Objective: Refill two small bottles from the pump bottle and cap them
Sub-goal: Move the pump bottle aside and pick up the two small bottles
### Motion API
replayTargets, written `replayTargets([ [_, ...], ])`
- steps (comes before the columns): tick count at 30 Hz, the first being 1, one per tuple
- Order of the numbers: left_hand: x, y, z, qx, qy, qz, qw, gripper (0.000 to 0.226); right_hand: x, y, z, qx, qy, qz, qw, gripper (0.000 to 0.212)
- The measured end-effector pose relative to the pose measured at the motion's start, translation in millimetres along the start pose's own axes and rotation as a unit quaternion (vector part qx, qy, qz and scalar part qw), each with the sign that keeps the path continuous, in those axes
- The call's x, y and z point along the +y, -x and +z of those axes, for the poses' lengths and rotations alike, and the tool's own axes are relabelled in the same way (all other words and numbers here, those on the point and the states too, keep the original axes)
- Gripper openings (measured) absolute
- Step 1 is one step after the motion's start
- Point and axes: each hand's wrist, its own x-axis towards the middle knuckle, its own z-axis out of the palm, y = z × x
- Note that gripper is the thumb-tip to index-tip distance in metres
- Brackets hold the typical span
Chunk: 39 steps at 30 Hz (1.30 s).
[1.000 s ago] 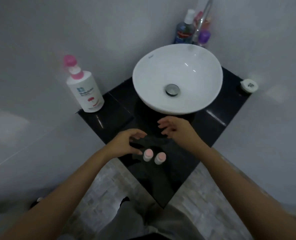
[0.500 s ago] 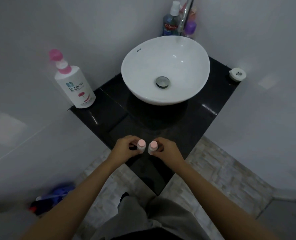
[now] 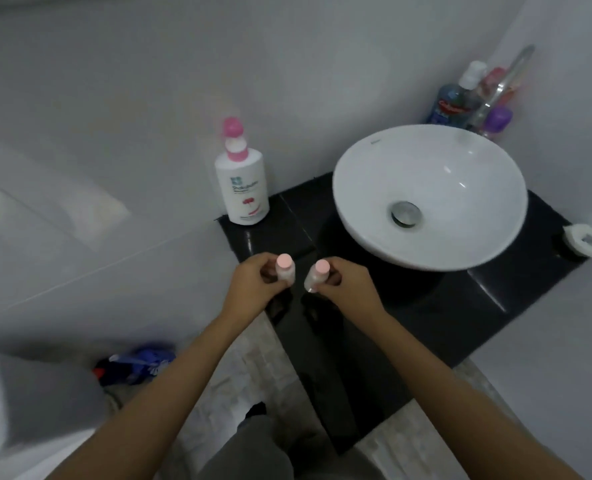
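Black countertop (image 3: 426, 306) under both fists, and each small bottle's contents are hidden by fingers: the left hand (image 3: 253, 289) is wrapped around the left small bottle (image 3: 284, 270), the right hand (image 3: 346, 289) around the right small bottle (image 3: 317, 277), pink caps on, the right one tilted. Beyond the left grip stands the pump bottle (image 3: 242, 183), fill level unreadable; beyond the right, a white basin (image 3: 429, 195).
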Motion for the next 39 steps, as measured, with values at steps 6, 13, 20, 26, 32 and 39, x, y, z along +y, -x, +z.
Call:
replayTargets([
  [6,-13.0,-49.8,-24.9,0.111,-0.013,-0.067,0.992,0.031,-39.6,-86.3,24.1,-0.021,0.034,-0.057,0.998,0.028],
  [13,-39.8,-83.9,-16.7,0.131,-0.017,-0.140,0.981,0.026,-49.0,-143.7,59.9,-0.033,0.045,-0.043,0.997,0.017],
  [20,-50.0,-99.5,-15.2,0.132,-0.018,-0.147,0.980,0.027,-44.5,-155.9,72.6,-0.038,0.038,-0.016,0.998,0.016],
  [26,-52.4,-105.8,-11.2,0.142,0.005,-0.145,0.979,0.030,-42.0,-155.4,73.7,-0.036,0.026,-0.010,0.999,0.019],
  [32,-54.0,-103.6,-9.7,0.138,0.033,-0.143,0.980,0.031,-41.8,-152.3,75.3,-0.033,0.018,-0.010,0.999,0.020],
  [39,-54.2,-102.1,-13.5,0.129,0.016,-0.137,0.982,0.031,-39.4,-150.2,75.0,-0.030,0.013,-0.004,0.999,0.034],
])
